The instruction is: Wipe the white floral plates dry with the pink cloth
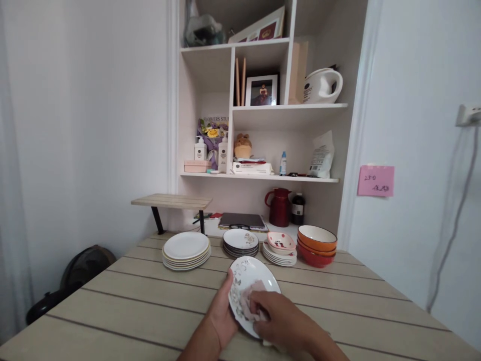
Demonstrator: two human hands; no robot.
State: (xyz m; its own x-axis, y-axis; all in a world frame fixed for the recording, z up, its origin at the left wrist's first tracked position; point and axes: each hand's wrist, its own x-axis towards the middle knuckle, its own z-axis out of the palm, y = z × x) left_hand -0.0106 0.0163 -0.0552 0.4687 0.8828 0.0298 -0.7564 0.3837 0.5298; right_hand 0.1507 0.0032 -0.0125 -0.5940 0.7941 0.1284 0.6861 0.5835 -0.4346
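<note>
A white plate (263, 273) with a floral pattern and a dark rim is tilted up above the table's front. My left hand (223, 311) grips its left edge, thumb over the rim and the other fingers hidden behind. On the plate's face, my right hand (280, 316) presses a crumpled pale pink cloth (246, 296), its fingers bent around it. Just beyond stands a stack of similar dark-rimmed plates (240, 239).
On the slatted table (150, 296) stand white plates (187, 246) at left, small plates (280, 258) under a pink dish (281, 241), and orange and red bowls (317, 240) at right. Behind are a small raised shelf (173, 201), a laptop (242, 219) and a red jug (280, 208).
</note>
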